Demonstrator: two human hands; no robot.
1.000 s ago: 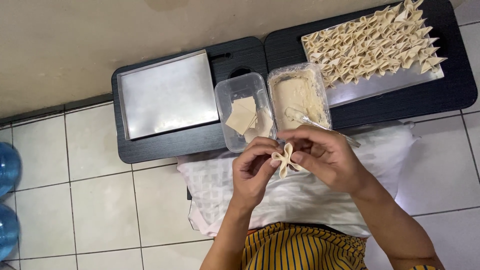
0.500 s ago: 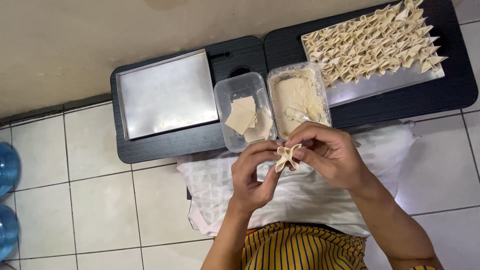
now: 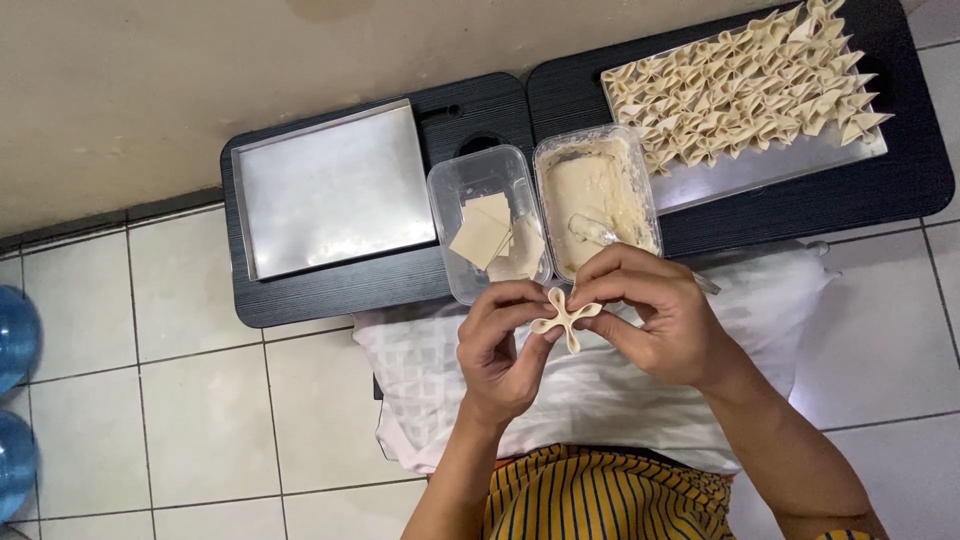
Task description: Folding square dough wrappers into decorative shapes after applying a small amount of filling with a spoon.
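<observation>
A small folded dumpling [image 3: 563, 317], pale dough pinched into a cross shape, sits between both hands above my lap. My left hand [image 3: 500, 350] pinches its left side with thumb and fingers. My right hand [image 3: 655, 315] pinches its top and right side. Just beyond the hands stand two clear plastic tubs: one [image 3: 487, 222] with square dough wrappers, the other [image 3: 597, 197] with pale filling and a spoon [image 3: 592, 231] in it.
Two low black tables [image 3: 330, 290] stand against the wall. An empty metal tray [image 3: 332, 188] lies on the left one; a tray [image 3: 760, 165] with several folded dumplings on the right one. A white cloth [image 3: 600, 390] covers my lap. Blue bottles [image 3: 15, 340] at far left.
The dumpling has turned and its folds have been pressed tighter; both hands shifted slightly while keeping hold of it.
</observation>
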